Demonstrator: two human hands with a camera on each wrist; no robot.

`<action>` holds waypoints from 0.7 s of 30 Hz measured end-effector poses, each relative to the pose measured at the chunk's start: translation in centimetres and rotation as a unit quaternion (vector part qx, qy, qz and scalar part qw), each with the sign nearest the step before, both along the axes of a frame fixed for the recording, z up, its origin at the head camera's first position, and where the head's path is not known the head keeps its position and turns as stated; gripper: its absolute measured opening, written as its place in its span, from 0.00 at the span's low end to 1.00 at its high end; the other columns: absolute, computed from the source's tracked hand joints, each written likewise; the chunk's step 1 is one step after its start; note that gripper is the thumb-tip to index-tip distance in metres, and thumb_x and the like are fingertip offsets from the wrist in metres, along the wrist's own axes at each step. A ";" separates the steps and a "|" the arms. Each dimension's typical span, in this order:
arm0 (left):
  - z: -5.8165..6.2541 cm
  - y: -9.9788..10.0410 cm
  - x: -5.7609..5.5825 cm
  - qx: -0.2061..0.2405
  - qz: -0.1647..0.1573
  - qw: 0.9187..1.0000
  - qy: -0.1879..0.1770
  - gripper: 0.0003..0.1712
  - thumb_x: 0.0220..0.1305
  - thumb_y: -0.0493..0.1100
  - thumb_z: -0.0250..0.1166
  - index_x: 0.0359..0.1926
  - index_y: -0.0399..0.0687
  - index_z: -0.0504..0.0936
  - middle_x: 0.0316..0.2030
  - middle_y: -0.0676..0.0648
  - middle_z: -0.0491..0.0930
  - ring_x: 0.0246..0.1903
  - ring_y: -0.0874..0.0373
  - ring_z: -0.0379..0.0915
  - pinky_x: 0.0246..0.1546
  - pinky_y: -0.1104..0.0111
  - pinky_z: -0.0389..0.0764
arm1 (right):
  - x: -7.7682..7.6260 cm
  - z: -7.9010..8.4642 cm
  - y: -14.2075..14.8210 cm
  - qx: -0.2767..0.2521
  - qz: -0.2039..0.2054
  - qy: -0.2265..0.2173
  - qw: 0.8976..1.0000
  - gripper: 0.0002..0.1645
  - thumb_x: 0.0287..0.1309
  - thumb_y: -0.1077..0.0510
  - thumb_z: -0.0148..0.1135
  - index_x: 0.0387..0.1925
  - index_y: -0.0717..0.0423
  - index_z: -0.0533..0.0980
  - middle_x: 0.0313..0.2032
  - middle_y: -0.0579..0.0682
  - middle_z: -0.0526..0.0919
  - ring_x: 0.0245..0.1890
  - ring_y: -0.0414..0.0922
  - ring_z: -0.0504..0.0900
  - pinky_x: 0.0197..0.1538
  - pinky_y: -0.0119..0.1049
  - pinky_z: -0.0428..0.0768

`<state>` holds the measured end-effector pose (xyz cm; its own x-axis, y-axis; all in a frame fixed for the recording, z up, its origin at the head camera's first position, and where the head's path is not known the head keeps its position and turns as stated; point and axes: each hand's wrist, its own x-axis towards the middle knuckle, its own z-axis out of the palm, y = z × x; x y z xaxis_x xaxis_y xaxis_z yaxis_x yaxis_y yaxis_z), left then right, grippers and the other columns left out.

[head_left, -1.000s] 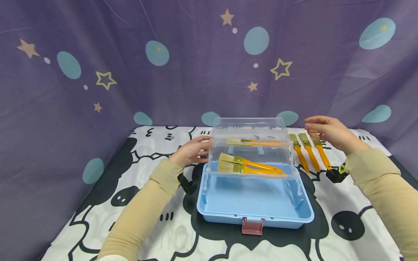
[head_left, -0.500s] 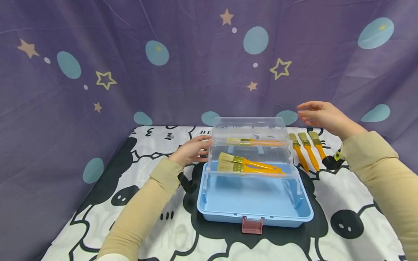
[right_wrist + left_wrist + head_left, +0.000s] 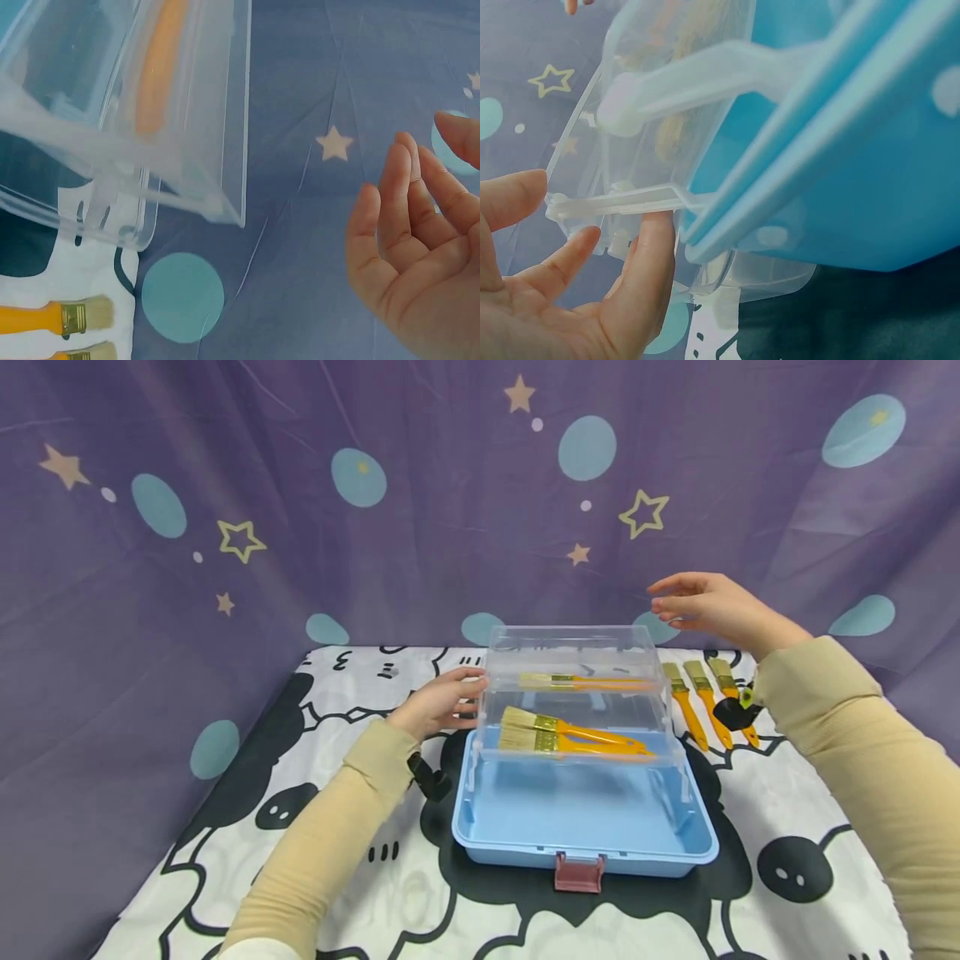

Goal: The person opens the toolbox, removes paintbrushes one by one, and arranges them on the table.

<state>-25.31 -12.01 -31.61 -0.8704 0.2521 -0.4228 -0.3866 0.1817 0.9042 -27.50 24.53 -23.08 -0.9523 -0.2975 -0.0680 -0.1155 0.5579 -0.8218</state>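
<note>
A light blue toolbox (image 3: 585, 814) stands unfolded, with clear trays raised on hinged arms behind its base. Two flat paintbrushes (image 3: 600, 745) with orange handles lie in the lower clear tray (image 3: 491, 727). More brush (image 3: 611, 683) shows through the clear plastic of the upper tray (image 3: 573, 641). My left hand (image 3: 438, 703) rests its relaxed fingers against the left end of the trays; in the left wrist view, its fingertips are by a hinged arm (image 3: 622, 202). My right hand (image 3: 720, 608) hovers beyond the toolbox's right back corner, fingers loosely bent, holding nothing.
Three more paintbrushes (image 3: 700, 697) lie side by side on the patterned tablecloth (image 3: 382, 877), right of the toolbox; the right wrist's black camera (image 3: 737, 714) partly covers one. A reddish latch (image 3: 578, 872) hangs at the toolbox's front. Behind the table hangs a purple curtain (image 3: 420, 568).
My right hand has risen from above the three brushes and moved left, toward the back of the clear trays. The left hand, toolbox and brushes stay put.
</note>
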 end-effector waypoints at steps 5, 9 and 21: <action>0.0 0.0 0.0 0.004 0.003 1.000 -0.001 0.30 0.72 0.48 0.53 0.71 0.53 0.57 0.69 0.45 0.57 0.66 0.43 0.56 0.62 0.53 0.68 | -0.2 -0.5 -2.0 0.025 0.035 -0.007 0.999 0.31 0.67 0.47 0.54 0.65 0.58 0.64 0.61 0.59 0.71 0.52 0.44 0.76 0.62 0.52 0.70; 0.0 0.1 0.1 0.002 -0.001 1.000 0.000 0.30 0.72 0.48 0.53 0.71 0.54 0.57 0.69 0.45 0.57 0.66 0.44 0.56 0.61 0.54 0.69 | -0.2 -1.5 -3.2 0.035 0.066 -0.024 0.997 0.28 0.67 0.51 0.55 0.63 0.59 0.66 0.59 0.61 0.72 0.55 0.54 0.73 0.62 0.53 0.70; -0.1 0.1 0.1 -0.001 0.003 1.000 0.003 0.30 0.72 0.49 0.53 0.71 0.54 0.58 0.69 0.45 0.56 0.66 0.43 0.56 0.61 0.54 0.70 | -0.7 -2.4 -5.5 0.084 0.112 -0.040 0.989 0.27 0.66 0.54 0.55 0.63 0.60 0.66 0.58 0.63 0.73 0.55 0.55 0.74 0.58 0.50 0.74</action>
